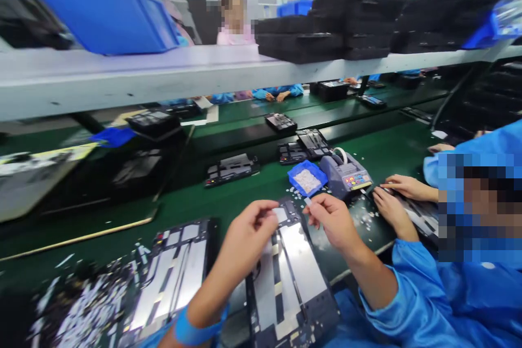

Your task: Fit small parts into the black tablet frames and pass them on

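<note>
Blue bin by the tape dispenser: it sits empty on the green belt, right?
Not empty. The head view shows the blue bin holding a heap of small white pieces. It does sit on the green belt, beside the tape dispenser.

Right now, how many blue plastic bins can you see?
3. A small blue plastic bin of white bits sits on the green belt beside the tape dispenser; a large tilted one lies on the upper shelf; another stands far behind. Others may be hidden.
</note>
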Action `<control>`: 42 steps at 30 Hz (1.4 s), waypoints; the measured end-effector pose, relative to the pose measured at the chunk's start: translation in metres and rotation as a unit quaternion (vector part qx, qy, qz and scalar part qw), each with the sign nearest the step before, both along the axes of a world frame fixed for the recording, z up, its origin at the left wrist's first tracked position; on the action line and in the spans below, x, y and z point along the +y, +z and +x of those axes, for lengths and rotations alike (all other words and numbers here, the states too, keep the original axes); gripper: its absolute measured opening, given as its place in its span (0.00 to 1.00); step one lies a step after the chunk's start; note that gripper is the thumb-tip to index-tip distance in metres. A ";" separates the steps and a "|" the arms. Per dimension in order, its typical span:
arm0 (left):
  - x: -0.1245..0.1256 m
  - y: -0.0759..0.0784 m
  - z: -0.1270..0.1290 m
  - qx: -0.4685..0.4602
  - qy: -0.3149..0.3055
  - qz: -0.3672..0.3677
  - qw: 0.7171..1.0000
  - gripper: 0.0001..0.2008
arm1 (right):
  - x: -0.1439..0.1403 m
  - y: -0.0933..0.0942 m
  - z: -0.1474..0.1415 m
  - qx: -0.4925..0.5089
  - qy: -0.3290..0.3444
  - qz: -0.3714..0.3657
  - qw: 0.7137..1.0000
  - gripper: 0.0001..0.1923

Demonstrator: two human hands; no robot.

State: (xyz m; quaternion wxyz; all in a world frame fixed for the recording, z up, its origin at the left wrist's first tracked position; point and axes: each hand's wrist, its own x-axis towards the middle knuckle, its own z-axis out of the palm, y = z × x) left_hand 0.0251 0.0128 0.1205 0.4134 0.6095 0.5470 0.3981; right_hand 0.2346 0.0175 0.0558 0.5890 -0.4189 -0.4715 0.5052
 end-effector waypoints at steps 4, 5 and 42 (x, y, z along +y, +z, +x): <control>0.004 -0.006 0.012 -0.119 -0.027 -0.032 0.992 0.13 | 0.000 0.020 -0.041 -0.070 0.083 0.048 0.993 0.10; 0.003 -0.009 0.008 -0.126 -0.014 -0.028 0.991 0.11 | 0.001 0.021 -0.046 -0.086 0.101 0.057 0.990 0.09; 0.008 -0.034 -0.074 0.259 -0.032 0.075 0.963 0.06 | 0.082 0.003 -0.054 -0.629 0.254 0.445 0.584 0.14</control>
